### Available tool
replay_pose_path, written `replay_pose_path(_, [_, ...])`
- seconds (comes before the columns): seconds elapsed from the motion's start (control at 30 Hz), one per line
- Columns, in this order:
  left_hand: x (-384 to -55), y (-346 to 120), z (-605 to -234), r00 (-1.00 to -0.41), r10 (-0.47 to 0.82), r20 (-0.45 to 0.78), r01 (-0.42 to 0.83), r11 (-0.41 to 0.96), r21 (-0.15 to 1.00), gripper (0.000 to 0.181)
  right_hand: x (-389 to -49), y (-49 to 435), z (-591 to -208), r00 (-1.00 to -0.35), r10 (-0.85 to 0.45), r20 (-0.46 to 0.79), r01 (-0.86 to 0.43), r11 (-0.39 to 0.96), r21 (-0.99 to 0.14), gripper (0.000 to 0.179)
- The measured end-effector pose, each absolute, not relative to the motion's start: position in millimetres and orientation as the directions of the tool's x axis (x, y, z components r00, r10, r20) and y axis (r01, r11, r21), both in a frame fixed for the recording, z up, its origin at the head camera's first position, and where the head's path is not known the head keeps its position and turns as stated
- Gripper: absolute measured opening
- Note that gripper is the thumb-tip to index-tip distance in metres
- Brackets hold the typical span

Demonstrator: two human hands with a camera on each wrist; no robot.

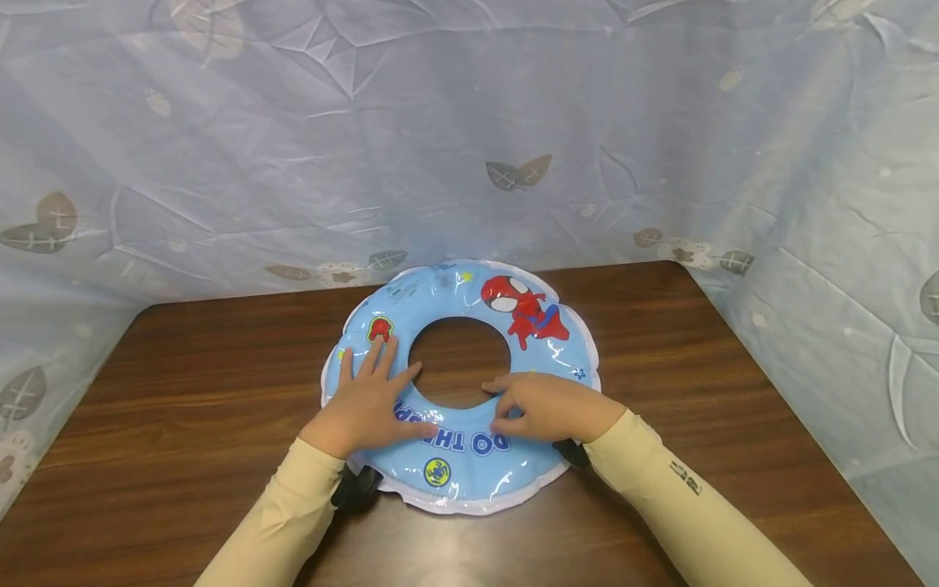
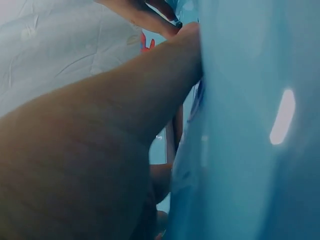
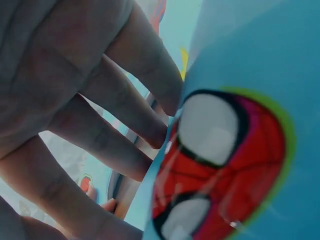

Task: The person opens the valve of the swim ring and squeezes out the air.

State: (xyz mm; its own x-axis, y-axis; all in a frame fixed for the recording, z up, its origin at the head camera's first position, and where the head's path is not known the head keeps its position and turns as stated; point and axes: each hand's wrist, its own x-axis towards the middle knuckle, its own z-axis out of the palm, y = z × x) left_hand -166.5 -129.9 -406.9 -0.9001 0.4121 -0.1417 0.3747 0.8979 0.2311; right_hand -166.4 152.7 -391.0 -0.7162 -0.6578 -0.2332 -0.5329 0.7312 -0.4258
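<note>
A blue inflatable swim ring (image 1: 469,481) with a pale rim lies on the table. A red cartoon figure and lettering are printed on it. My left hand (image 1: 370,408) rests on the ring's near left part, fingers spread. On the near right part is my right hand (image 1: 550,405), its fingertips at the inner edge of the hole. In the right wrist view the fingers (image 3: 127,112) reach fairly straight down to the ring's surface, beside a printed red mask. The left wrist view shows the thumb side of the left hand (image 2: 100,115) against the shiny blue vinyl (image 2: 240,120).
A dark wood-grain table (image 1: 198,391) carries the ring. Behind it and at both sides hangs a pale grey-blue cloth (image 1: 440,122) printed with leaves. Dark wrist straps (image 1: 357,487) show under the cream sleeves (image 1: 682,489).
</note>
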Motion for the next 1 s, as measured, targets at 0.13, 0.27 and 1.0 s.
replay_pose_path(0.13, [-165, -127, -406, -0.901, 0.387, -0.194, 0.341, 0.911, 0.232, 0.104, -168, 153, -390, -0.725, -0.646, -0.239, -0.514, 0.738, -0.437, 0.024])
replay_pose_path(0.27, [-160, -120, -406, -0.908, 0.346, -0.236, 0.294, 0.928, 0.228, 0.107, -170, 154, -391, -0.739, -0.629, -0.24, -0.494, 0.749, -0.442, 0.02])
replay_pose_path(1.0, [-151, -107, -410, -0.905, 0.284, -0.317, 0.22, 0.949, 0.224, 0.113, -160, 151, -389, -0.768, -0.604, -0.214, -0.534, 0.788, -0.307, 0.081])
